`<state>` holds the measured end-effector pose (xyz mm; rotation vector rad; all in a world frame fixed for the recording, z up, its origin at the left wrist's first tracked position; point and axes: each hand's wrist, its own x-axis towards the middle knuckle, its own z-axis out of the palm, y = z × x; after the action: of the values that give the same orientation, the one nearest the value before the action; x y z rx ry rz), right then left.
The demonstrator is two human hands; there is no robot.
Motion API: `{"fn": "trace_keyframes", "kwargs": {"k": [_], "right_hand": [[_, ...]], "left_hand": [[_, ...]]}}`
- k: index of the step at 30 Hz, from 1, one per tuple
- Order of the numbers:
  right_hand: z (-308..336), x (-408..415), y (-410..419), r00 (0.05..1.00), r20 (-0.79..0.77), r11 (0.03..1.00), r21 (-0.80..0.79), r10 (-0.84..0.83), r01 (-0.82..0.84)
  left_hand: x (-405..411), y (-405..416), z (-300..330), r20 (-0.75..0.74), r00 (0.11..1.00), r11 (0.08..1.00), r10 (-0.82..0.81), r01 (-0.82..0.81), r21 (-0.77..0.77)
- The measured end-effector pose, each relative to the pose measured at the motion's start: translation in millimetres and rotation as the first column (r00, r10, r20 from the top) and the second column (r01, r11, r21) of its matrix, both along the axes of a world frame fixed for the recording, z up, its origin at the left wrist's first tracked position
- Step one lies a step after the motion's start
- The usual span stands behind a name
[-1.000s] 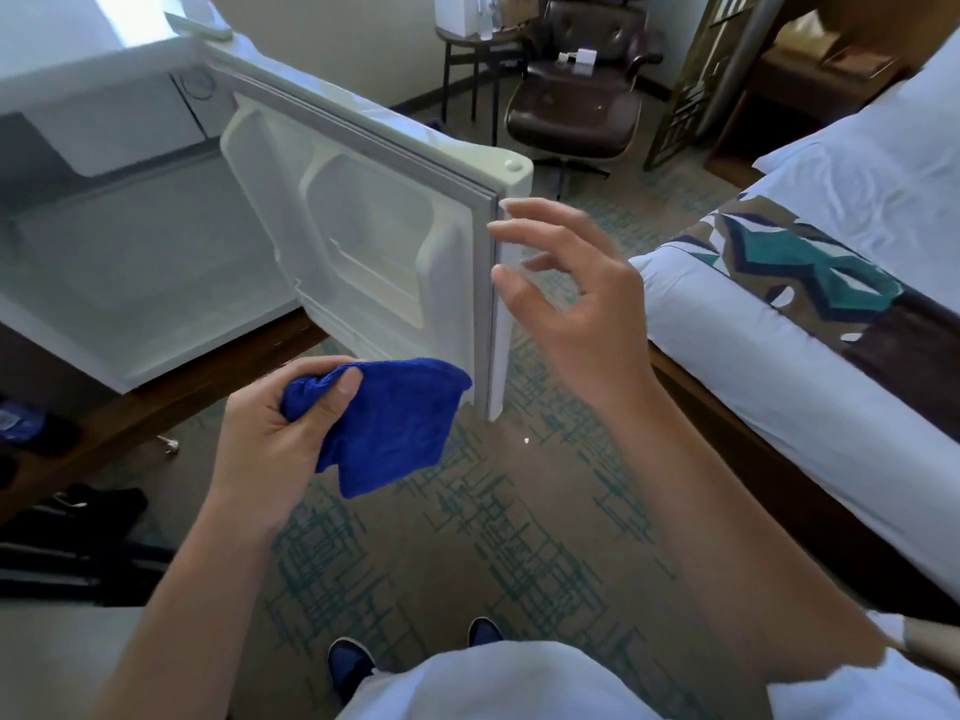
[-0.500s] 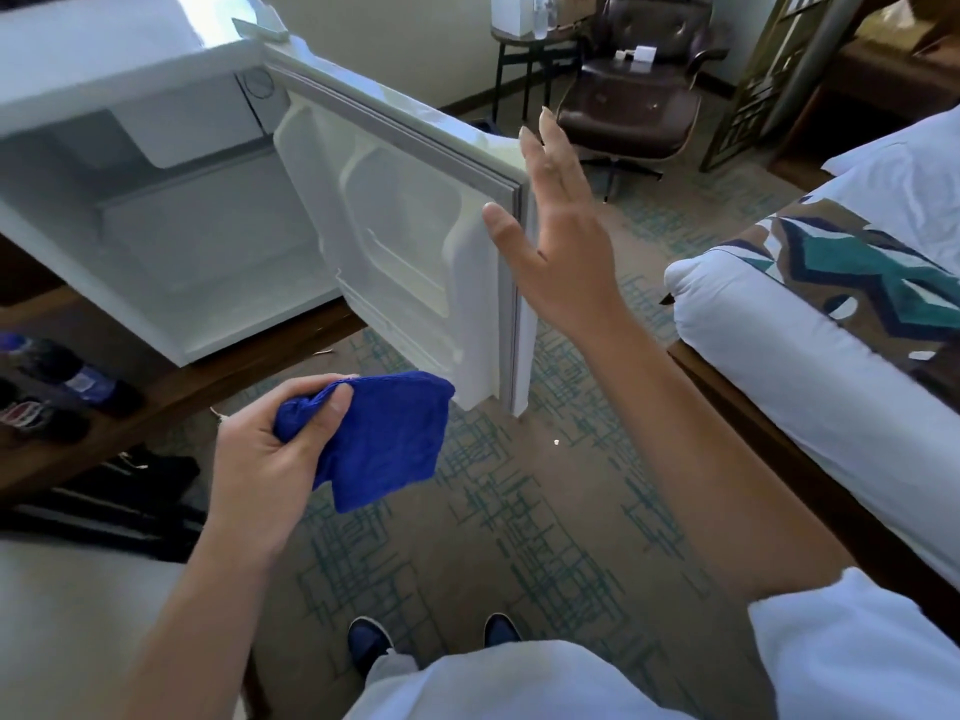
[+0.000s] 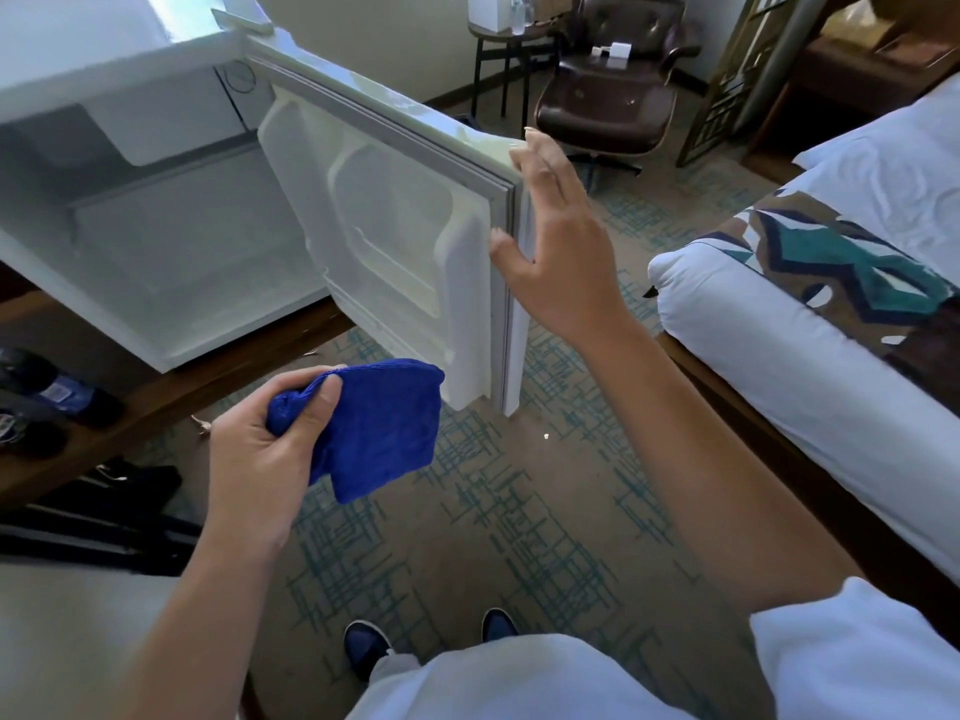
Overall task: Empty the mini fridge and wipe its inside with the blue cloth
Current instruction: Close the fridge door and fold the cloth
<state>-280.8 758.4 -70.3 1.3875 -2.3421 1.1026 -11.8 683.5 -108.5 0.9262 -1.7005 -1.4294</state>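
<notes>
Cloth [image 3: 382, 423] in my left hand [image 3: 257, 462]: solid blue. Fridge [image 3: 171, 236]: white inside. Carpet [image 3: 519, 511]: tan, teal crosshatch. Chair [image 3: 608, 106]: dark brown. My shoes [image 3: 366, 646]: navy.

The mini fridge [image 3: 156, 210] sits on a low shelf [image 3: 171, 392] to your left, its door [image 3: 395, 236] swung out toward you. Your right hand [image 3: 561, 252] is at the door's free edge; your left hand [image 3: 265, 459] holds the cloth [image 3: 379, 428] below and in front of the door. Bottles [image 3: 57, 397] lie under the fridge at far left. The bed [image 3: 831, 324] lies to your right, an armchair [image 3: 613, 96] behind the door.
</notes>
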Motion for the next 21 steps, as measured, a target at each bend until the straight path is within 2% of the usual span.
{"fn": "trace_keyframes", "kwargs": {"k": [9,18,21], "right_hand": [[5,52,-2,0.999,-0.012,0.996,0.082,0.033,-0.032],[-5,114,-38,0.998,-0.051,0.998,-0.030,0.047,-0.048],[-7,138,-50,0.994,-0.039,0.992,-0.076,0.099,-0.102]], "left_hand": [[30,-45,-4,-0.044,0.999,0.999,-0.031,0.033,0.035],[76,-103,-18,-0.063,0.998,0.997,0.017,-0.012,0.076],[96,-123,-22,-0.067,0.997,0.995,0.049,-0.043,0.088]]}}
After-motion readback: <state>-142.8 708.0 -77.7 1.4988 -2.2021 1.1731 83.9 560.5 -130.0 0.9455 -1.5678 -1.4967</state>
